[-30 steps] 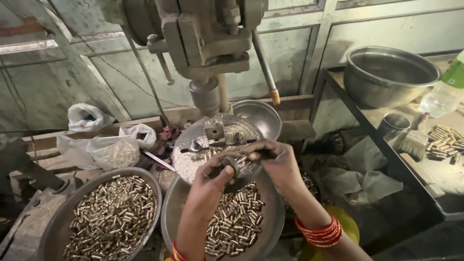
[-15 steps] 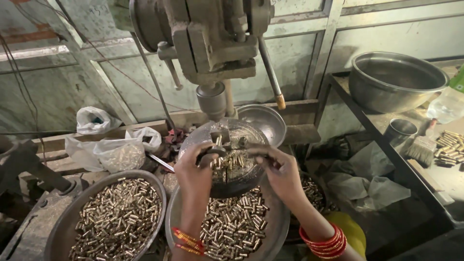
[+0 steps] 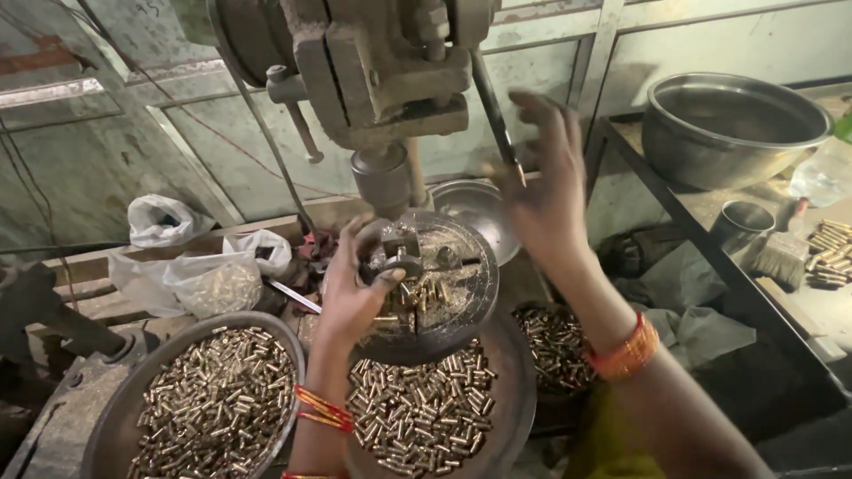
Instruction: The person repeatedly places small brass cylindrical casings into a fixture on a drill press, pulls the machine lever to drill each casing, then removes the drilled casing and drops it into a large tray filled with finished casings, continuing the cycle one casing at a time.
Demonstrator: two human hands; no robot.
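Note:
My left hand rests on the round metal work plate of a drill press, fingers pinched at the small clamp fixture under the spindle; whether a brass piece is in the fingers I cannot tell. My right hand is raised beside the press lever, fingers spread and touching its dark handle. Loose brass pieces lie on the plate. Below it sits a round pan of brass pieces.
A second pan full of brass pieces is at lower left. Plastic bags lie behind it. A small steel bowl sits behind the plate. On the right shelf stand a large steel basin, a cup, a brush and more brass pieces.
My right hand left the work plate and rose to the press lever. My left hand stayed at the clamp fixture. The view moved closer.

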